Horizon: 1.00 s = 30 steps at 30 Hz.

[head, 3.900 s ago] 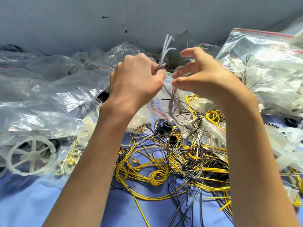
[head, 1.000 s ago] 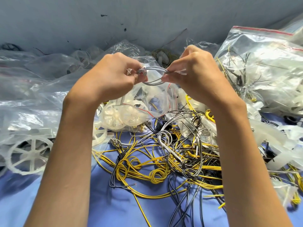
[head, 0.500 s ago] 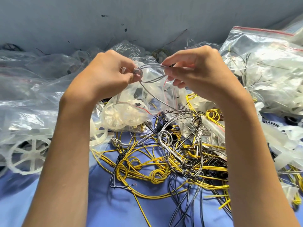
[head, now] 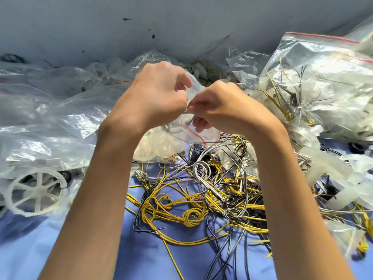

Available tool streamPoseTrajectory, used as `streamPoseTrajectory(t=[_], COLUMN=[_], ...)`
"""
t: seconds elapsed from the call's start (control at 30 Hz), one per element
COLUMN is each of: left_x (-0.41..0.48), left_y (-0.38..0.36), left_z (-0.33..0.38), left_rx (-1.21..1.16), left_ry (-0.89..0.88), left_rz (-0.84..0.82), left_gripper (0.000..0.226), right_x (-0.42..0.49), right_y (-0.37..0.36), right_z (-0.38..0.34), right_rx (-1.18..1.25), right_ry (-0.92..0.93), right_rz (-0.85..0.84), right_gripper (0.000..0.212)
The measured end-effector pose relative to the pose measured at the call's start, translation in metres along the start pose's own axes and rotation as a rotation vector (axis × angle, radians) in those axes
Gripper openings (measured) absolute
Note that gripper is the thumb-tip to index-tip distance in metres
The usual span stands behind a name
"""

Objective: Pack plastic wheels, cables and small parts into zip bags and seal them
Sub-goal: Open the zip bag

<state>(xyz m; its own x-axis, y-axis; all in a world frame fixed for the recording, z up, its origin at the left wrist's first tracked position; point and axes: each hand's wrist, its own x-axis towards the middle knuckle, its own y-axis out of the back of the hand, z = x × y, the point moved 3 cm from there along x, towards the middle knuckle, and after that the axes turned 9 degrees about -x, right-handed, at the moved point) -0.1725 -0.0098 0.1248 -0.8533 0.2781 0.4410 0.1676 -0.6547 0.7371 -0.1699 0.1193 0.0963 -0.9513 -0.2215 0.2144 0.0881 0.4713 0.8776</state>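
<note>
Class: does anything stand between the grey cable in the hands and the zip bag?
Nothing visible does: the left hand holds the zip bag up, and the right hand pinches the grey cable at its mouth.

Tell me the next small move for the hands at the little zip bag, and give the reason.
Probably push the grey cable down through the mouth of the zip bag. The left hand seems to hold the bag's upper edge, the right hand pinches the cable right at the opening, and the red-lined strip is unsealed. White wheels already lie inside.
</note>
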Motion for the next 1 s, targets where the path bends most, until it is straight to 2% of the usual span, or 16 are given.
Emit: streamPoseTrajectory(t=[0.13, 0.27, 0.33, 0.4, 0.47, 0.57, 0.73, 1.0], left_x=[0.0, -0.002, -0.002, -0.002, -0.004, -0.005, -0.004, -0.002], left_y=[0.003, 0.011, 0.015, 0.018, 0.019, 0.018, 0.017, 0.015], left_z=[-0.002, -0.005, -0.006, -0.007, -0.007, -0.006, -0.006, -0.007], left_rx=[-0.006, -0.056, -0.065, -0.076, -0.083, -0.083, -0.099, -0.079], left_ry=[0.017, 0.042, 0.045, 0.051, 0.059, 0.062, 0.067, 0.071], left_rz=[0.043, 0.093, 0.113, 0.125, 0.121, 0.103, 0.093, 0.069], left_gripper=[0.037, 0.035, 0.035, 0.035, 0.034, 0.035, 0.033, 0.029], right_x=[0.006, 0.007, 0.008, 0.006, -0.001, -0.009, -0.01, -0.003], right_y=[-0.006, -0.004, -0.006, -0.012, -0.021, -0.023, -0.014, -0.016], right_z=[-0.001, 0.0, -0.005, -0.011, -0.017, -0.024, -0.017, -0.02], right_rx=[-0.015, 0.073, 0.038, -0.078, -0.184, -0.282, -0.236, -0.24], right_ry=[0.021, -0.015, -0.011, 0.055, 0.121, 0.143, 0.196, 0.314], right_rz=[-0.008, 0.002, 0.007, -0.08, -0.247, -0.366, -0.322, -0.162], right_gripper=[0.016, 0.023, 0.026, 0.022, 0.016, 0.028, 0.021, 0.027])
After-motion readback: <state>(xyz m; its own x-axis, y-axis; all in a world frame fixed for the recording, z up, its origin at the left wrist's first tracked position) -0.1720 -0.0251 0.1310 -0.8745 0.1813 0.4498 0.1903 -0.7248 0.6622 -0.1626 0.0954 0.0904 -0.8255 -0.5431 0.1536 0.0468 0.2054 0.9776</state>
